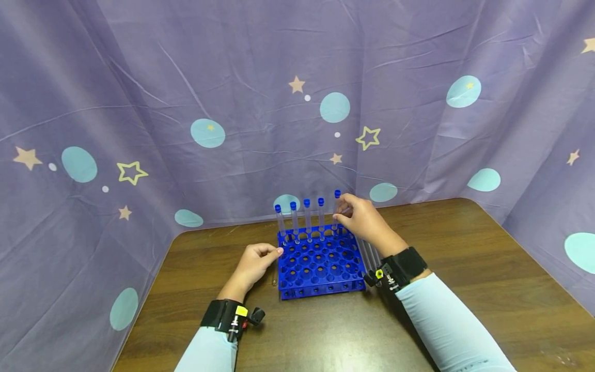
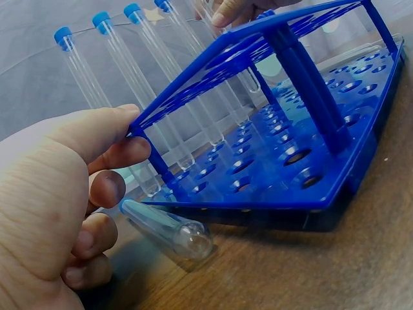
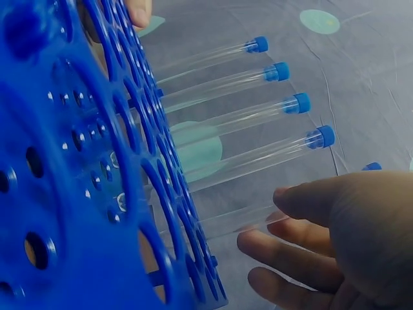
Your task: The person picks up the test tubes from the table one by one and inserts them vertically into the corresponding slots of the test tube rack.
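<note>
A blue test tube rack (image 1: 321,288) stands on the table with several clear, blue-capped test tubes (image 1: 308,219) upright along its back row. My left hand (image 1: 253,266) pinches the rack's back left corner; in the left wrist view, the thumb (image 2: 97,132) lies on the top plate's edge with the index finger beneath. At the row's right end, my right hand (image 1: 362,219) holds another capped test tube (image 3: 242,219) between thumb and fingers, its lower part inside the rack. One loose tube (image 2: 164,226) lies beside the rack, below the left fingers.
More clear tubes (image 1: 369,253) lie on the table (image 1: 186,310) along the rack's right side, partly hidden by the right wrist. A purple curtain (image 1: 260,103) with stars and dots hangs close behind the table's back edge.
</note>
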Tool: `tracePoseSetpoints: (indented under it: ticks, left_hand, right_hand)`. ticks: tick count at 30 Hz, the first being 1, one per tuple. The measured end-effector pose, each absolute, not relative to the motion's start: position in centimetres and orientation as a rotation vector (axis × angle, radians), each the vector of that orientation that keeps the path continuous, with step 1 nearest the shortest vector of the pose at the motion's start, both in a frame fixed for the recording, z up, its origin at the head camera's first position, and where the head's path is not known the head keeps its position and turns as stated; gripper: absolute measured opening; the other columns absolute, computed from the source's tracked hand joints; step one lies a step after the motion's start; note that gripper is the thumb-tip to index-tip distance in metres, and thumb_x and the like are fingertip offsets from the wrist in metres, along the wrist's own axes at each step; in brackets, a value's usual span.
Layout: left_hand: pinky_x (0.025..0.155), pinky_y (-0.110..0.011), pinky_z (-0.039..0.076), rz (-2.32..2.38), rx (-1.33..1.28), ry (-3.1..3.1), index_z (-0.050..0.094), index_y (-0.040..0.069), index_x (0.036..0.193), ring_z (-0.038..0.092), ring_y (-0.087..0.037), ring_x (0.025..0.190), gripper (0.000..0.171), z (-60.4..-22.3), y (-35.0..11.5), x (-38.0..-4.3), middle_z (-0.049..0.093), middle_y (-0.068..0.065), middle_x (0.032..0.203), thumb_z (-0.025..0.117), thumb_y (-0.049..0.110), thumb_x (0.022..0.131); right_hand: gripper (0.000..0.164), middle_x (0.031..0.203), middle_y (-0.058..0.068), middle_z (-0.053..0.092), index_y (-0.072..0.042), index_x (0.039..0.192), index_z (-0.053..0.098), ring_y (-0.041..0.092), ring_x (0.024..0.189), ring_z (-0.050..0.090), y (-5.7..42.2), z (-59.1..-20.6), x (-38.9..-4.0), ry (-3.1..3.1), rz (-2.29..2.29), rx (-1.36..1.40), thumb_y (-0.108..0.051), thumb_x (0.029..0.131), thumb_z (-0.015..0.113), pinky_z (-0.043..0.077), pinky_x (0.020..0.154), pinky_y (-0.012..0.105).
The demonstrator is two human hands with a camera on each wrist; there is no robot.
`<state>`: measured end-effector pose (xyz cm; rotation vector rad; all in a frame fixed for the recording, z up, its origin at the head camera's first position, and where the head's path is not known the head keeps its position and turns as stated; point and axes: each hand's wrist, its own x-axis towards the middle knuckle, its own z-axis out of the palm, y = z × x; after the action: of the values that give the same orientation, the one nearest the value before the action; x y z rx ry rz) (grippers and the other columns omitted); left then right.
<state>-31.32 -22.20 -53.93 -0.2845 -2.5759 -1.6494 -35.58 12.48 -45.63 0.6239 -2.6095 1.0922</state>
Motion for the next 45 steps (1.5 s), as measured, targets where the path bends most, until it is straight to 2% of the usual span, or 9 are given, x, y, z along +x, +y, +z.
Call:
tracePoseSetpoints:
  ticks: [5, 9, 17, 23, 27, 33, 39, 45]
  left_hand:
    - [0.09, -0.024, 0.054, -1.648, -0.302, -2.586, 0.087, 0.0, 0.097, 0.07, -0.007, 0.092, 0.018, -53.9, -22.0, -31.2, 0.085, -0.013, 0.101, 0.082, 0.016, 0.105]
    - [0.091, -0.024, 0.055, -1.64, -0.309, -2.599, 0.087, 0.0, 0.097, 0.07, -0.008, 0.093, 0.02, -54.0, -21.9, -31.0, 0.085, -0.011, 0.101, 0.082, 0.018, 0.105]
    - [0.076, -0.025, 0.048, -1.675, -0.267, -2.578, 0.086, -0.001, 0.098, 0.059, -0.009, 0.081, 0.018, -54.2, -22.4, -31.1, 0.069, 0.003, 0.082, 0.082, 0.016, 0.104]
    - [0.082, -0.023, 0.05, -1.69, -0.29, -2.564, 0.086, -0.002, 0.097, 0.064, -0.005, 0.084, 0.019, -54.2, -22.4, -31.0, 0.082, -0.01, 0.093, 0.082, 0.015, 0.104]
    - [0.085, -0.022, 0.051, -1.686, -0.297, -2.56, 0.086, -0.001, 0.096, 0.066, -0.005, 0.085, 0.02, -54.1, -22.3, -31.0, 0.084, -0.016, 0.098, 0.082, 0.016, 0.104]
    - [0.083, -0.023, 0.05, -1.703, -0.294, -2.554, 0.086, -0.001, 0.097, 0.064, -0.006, 0.085, 0.02, -54.0, -22.3, -31.0, 0.082, -0.012, 0.096, 0.082, 0.017, 0.104]
    - [0.076, -0.024, 0.047, -1.719, -0.282, -2.547, 0.086, -0.002, 0.098, 0.06, -0.008, 0.08, 0.02, -54.0, -22.4, -31.1, 0.072, -0.002, 0.084, 0.083, 0.017, 0.104]
    - [0.081, -0.024, 0.05, -1.7, -0.277, -2.565, 0.086, -0.001, 0.099, 0.063, -0.008, 0.085, 0.019, -54.0, -22.4, -31.2, 0.079, -0.003, 0.091, 0.082, 0.016, 0.105]
  right_hand:
    - [0.022, 0.109, 0.012, 0.084, -0.004, 0.121, 0.074, 0.031, 0.1, 0.083, 12.8, -45.6, -35.3, -2.65, 1.054, 0.622, -0.013, 0.104, 0.083, 0.068, 0.087, 0.048]
    - [0.02, 0.107, 0.011, 0.084, -0.004, 0.118, 0.074, 0.029, 0.098, 0.082, 13.1, -45.5, -35.3, -2.712, 1.009, 0.638, -0.014, 0.104, 0.083, 0.067, 0.085, 0.047]
    - [0.016, 0.106, 0.009, 0.083, -0.007, 0.117, 0.074, 0.022, 0.091, 0.08, 12.6, -44.7, -36.0, -2.802, 0.934, 0.773, -0.015, 0.106, 0.082, 0.065, 0.079, 0.041]
    - [0.018, 0.101, 0.008, 0.083, -0.004, 0.116, 0.075, 0.018, 0.085, 0.077, 12.5, -44.6, -36.4, -2.801, 0.92, 0.81, -0.013, 0.103, 0.084, 0.064, 0.077, 0.039]
    - [0.02, 0.101, 0.009, 0.083, -0.003, 0.117, 0.076, 0.02, 0.087, 0.079, 12.6, -44.6, -36.6, -2.798, 0.931, 0.809, -0.013, 0.103, 0.085, 0.065, 0.078, 0.039]
    - [0.019, 0.102, 0.01, 0.084, -0.004, 0.115, 0.075, 0.021, 0.089, 0.08, 12.6, -44.6, -36.7, -2.802, 0.926, 0.807, -0.014, 0.102, 0.085, 0.066, 0.079, 0.04]
    - [0.018, 0.102, 0.009, 0.084, -0.005, 0.114, 0.075, 0.021, 0.089, 0.079, 12.7, -44.5, -36.7, -2.819, 0.915, 0.795, -0.015, 0.103, 0.086, 0.065, 0.079, 0.04]
    - [0.021, 0.102, 0.008, 0.084, -0.005, 0.118, 0.076, 0.021, 0.091, 0.08, 12.8, -44.5, -36.8, -2.836, 0.916, 0.792, -0.015, 0.103, 0.086, 0.066, 0.081, 0.04]
